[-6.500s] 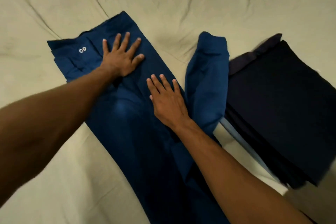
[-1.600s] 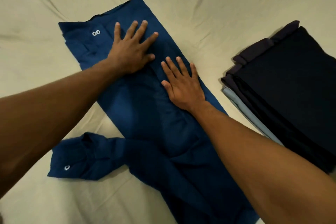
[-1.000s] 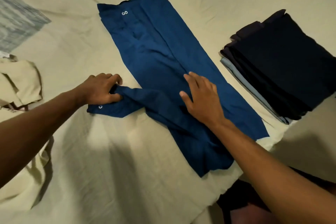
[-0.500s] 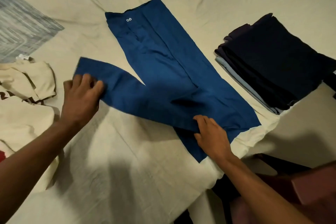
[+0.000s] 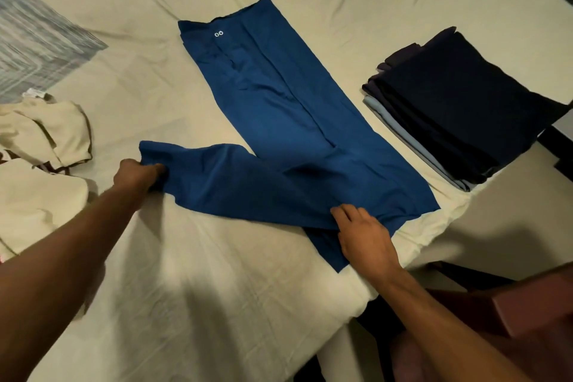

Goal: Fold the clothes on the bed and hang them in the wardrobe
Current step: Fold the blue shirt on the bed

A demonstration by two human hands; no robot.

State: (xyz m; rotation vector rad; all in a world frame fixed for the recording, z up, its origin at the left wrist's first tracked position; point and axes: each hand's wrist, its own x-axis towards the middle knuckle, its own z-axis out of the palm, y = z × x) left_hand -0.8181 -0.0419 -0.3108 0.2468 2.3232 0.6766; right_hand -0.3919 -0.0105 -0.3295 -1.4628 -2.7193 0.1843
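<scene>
A blue shirt (image 5: 279,108) lies folded lengthwise in a long strip on the cream bed sheet (image 5: 217,288), two white buttons at its far end. One sleeve stretches out to the left. My left hand (image 5: 138,175) grips that sleeve's end, fingers curled into the cloth. My right hand (image 5: 362,232) lies on the near end of the shirt, where the sleeve joins, fingers curled over the cloth near the bed's corner.
A stack of folded dark clothes (image 5: 459,102) with a pale blue piece at the bottom sits at the right edge of the bed. Crumpled cream clothes (image 5: 37,164) lie at the left. A grey patterned pillow (image 5: 34,49) is at the far left.
My left hand has pulled the sleeve end toward me and now grips it instead of lying flat on it. My right hand stays at the near end of the shirt.
</scene>
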